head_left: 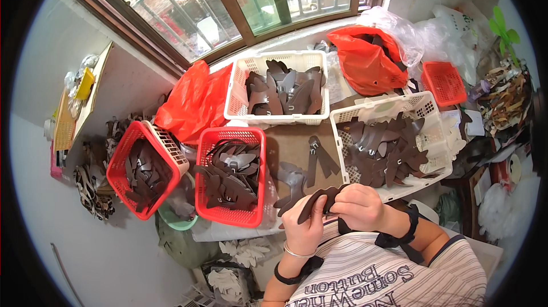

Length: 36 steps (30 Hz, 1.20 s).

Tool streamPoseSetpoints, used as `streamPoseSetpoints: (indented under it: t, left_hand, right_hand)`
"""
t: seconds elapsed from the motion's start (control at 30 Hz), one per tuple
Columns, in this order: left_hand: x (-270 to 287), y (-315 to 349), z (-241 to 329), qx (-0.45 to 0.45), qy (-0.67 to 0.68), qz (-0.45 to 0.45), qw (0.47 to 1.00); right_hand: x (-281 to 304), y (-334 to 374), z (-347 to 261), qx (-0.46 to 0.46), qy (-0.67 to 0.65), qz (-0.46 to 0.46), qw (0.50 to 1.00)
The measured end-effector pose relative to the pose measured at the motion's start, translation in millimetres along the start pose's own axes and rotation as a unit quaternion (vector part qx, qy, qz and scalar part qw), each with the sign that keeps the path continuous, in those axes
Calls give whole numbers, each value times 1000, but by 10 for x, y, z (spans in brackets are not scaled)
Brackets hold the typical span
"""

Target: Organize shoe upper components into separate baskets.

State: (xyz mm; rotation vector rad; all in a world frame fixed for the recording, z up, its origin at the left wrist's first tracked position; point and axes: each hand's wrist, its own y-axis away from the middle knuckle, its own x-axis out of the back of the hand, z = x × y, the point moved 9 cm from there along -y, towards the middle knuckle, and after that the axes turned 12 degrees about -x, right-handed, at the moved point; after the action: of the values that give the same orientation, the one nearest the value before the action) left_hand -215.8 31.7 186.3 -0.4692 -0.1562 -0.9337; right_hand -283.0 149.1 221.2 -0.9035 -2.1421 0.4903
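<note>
My left hand (303, 226) and my right hand (358, 206) both grip one dark brown leather piece (317, 198), a flat curved strap shape, held close to my chest. The right fingers pinch its right end, the left fingers hold its lower left part. On the brown work surface (291, 144) just beyond my hands lie two more pieces: a grey-brown one (292, 180) and a forked brown one with a metal buckle (317, 158).
A red basket (231, 177) of brown pieces stands left of my hands, another tilted red basket (144, 165) further left. A white basket (278, 87) is behind, another white basket (394, 141) to the right. Red plastic bags (194, 101) and an orange-red bag (365, 58) sit near the window.
</note>
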Motion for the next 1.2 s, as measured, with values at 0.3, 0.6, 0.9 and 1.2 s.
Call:
streamPoseSetpoints:
  t: [0.3,0.6,0.9,1.2]
  left_hand:
    - [302,-78,656,-208,105,-184,955]
    - [281,-322,795,-190,-63,-143,969]
    - [127,-378,814,-228,-40,-194,953]
    - [276,-380,786,-160,29,-122,979]
  right_hand:
    - [334,49,-336,163,25,32,986]
    - [331,170,-470,201,71,42,976]
    - [384,7,-621,249,87,12,965]
    - [428,-24,-740,267,63,-5,962]
